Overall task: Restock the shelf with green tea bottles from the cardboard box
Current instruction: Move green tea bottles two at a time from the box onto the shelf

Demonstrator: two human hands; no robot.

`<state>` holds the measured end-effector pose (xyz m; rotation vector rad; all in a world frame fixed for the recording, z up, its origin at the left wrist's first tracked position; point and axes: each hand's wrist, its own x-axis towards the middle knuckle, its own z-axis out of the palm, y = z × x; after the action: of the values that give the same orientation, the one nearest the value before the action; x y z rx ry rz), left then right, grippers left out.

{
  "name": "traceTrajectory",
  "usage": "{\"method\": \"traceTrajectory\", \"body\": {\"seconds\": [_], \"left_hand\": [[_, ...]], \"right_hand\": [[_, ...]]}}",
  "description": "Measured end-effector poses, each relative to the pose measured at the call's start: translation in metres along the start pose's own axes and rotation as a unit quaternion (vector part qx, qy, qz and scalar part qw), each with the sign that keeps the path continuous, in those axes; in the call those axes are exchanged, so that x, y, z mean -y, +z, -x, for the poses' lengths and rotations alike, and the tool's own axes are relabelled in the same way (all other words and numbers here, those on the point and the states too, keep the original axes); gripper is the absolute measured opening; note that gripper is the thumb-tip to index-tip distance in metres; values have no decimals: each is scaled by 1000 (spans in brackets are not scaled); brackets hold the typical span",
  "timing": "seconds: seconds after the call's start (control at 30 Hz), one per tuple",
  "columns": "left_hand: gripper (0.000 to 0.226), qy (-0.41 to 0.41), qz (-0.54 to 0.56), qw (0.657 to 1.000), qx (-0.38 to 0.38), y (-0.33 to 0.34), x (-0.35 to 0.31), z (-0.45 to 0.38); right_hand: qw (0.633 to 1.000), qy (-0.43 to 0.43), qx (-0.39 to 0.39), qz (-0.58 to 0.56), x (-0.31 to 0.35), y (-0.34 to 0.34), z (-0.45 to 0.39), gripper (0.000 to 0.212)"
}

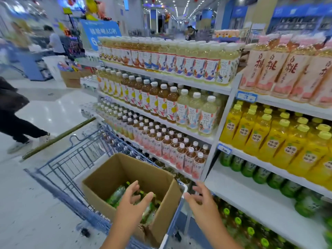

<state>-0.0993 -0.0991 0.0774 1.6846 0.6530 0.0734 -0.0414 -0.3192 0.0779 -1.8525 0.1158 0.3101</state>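
Observation:
An open cardboard box (115, 169) sits in a blue shopping cart (71, 164) and holds several green tea bottles (115, 195) lying down. My left hand (133, 200) hovers inside the box above the bottles, fingers spread and relaxed, holding nothing. My right hand (202, 198) is open over the box's right edge, beside the cart rim, also empty. On the right, a white shelf (251, 194) carries a row of green tea bottles (260, 174) at its back, with bare board in front of them.
Shelves of other tea drinks (161, 97) fill the left bay, yellow bottles (269, 137) and peach bottles (287, 72) the right bay. More green-capped bottles (239, 221) stand on the lowest shelf. A person (16, 114) walks by on the left aisle floor.

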Motion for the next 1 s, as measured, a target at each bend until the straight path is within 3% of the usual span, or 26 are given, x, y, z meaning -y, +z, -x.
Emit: {"method": "traceTrajectory", "body": {"seconds": [0.3,0.47,0.67,1.0], "left_hand": [[72,-12,-13,999,28,-119,18,-87],[73,-13,-17,998,60,-160,19,-142],[69,-34,-59,993,93,-161,34,-179],[64,-87,-129,986,65,-135,66,-227]], "right_hand": [[998,49,24,9,23,143,-24,67],[996,91,-8,6,33,193,-42,67],[990,142,-15,18,6,215,-53,65],[977,206,41,39,-41,226,-111,66]]}}
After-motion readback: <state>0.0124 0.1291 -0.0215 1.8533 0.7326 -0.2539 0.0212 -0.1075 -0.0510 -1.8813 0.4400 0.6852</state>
